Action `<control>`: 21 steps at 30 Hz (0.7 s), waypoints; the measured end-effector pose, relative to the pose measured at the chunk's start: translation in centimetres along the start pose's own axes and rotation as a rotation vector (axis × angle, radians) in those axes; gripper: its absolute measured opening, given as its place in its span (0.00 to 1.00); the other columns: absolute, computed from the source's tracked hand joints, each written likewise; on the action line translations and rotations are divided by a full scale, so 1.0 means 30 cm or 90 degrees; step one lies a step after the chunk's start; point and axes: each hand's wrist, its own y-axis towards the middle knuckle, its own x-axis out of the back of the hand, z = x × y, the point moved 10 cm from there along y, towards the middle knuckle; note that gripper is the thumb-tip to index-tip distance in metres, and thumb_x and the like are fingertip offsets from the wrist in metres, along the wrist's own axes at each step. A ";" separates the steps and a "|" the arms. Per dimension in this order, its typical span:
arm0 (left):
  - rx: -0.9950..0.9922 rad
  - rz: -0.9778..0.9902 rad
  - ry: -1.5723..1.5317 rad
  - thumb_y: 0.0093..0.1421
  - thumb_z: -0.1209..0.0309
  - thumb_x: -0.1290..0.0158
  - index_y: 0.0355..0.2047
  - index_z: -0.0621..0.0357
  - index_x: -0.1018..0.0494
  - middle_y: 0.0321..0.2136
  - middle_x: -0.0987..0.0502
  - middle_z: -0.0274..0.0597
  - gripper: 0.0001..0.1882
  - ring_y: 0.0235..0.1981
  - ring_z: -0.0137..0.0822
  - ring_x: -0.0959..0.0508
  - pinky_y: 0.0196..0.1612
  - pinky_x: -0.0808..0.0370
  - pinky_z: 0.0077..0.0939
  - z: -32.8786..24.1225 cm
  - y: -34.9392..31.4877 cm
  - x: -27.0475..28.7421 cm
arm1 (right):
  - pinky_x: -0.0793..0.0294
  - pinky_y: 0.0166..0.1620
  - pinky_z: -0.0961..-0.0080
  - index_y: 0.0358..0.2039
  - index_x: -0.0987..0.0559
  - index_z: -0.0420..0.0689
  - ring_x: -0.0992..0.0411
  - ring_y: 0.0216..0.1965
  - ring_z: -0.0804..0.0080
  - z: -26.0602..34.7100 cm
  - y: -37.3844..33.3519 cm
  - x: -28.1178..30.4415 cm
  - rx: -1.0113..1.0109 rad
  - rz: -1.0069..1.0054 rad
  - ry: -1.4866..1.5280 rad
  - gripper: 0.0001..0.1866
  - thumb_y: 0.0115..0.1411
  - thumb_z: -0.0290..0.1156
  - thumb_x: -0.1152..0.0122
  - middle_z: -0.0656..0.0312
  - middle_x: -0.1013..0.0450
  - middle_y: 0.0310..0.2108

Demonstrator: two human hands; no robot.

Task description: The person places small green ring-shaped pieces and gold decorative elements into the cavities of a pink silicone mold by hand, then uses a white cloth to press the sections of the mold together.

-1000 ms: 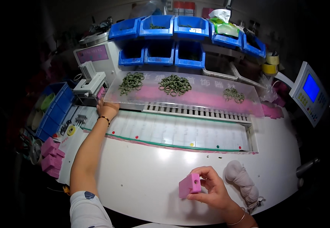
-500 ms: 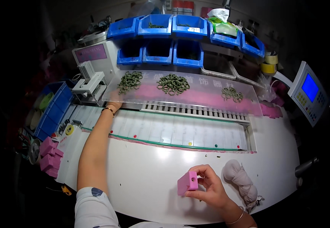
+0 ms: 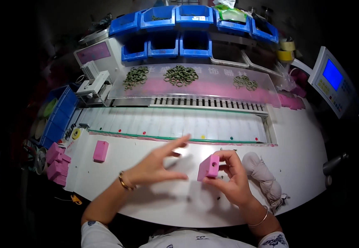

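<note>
Pink block [image 3: 208, 168]: between the two hands, over the right half of the table [image 3: 121, 159], tilted; whether its lower edge touches the table cannot be told.
Right hand [image 3: 234, 180]: grasping this block, thumb on the near side and fingers on the far side.
Left hand [image 3: 156, 165]: nothing in its grasp; thumb and fingers spread, slightly blurred, just to the left of the block but apart from it.
Handling: the block looks light and stiff, with flat smooth faces that could slip a little in dry fingers; it seems sturdy, not fragile.
Where to hold: the broad opposite faces look best, with the small round hole in the narrow end left uncovered.
Second pink block [image 3: 101, 151]: lying alone on the table, well left of the left hand, easy to pinch by its long sides.
Stacked pink blocks [image 3: 58, 165]: at the far left, piled unevenly, so one could slide.
Grey cloth bundle [image 3: 263, 178]: just right of the right hand, apparently soft.
</note>
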 end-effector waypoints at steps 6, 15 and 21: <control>-0.062 0.074 -0.095 0.54 0.74 0.38 0.68 0.58 0.49 0.57 0.31 0.52 0.44 0.55 0.43 0.26 0.59 0.30 0.34 -0.069 0.071 -0.183 | 0.28 0.41 0.71 0.47 0.29 0.41 0.28 0.42 0.66 0.129 -0.007 0.003 0.210 0.014 -0.258 0.24 0.50 0.28 0.31 0.57 0.29 0.41; 0.037 0.000 -0.396 0.59 0.78 0.43 0.67 0.60 0.47 0.53 0.30 0.41 0.38 0.52 0.30 0.27 0.54 0.27 0.28 -0.018 0.080 -0.207 | 0.28 0.55 0.72 0.58 0.35 0.33 0.31 0.53 0.71 0.057 0.016 0.062 -0.009 0.075 0.046 0.24 0.62 0.20 0.43 0.54 0.31 0.51; 0.035 -0.206 -0.527 0.60 0.77 0.43 0.55 0.60 0.40 0.49 0.30 0.41 0.25 0.50 0.31 0.27 0.52 0.26 0.27 0.002 0.094 -0.182 | 0.28 0.54 0.73 0.63 0.41 0.37 0.33 0.56 0.71 0.063 0.026 0.098 0.026 -0.039 0.133 0.29 0.62 0.19 0.45 0.56 0.33 0.52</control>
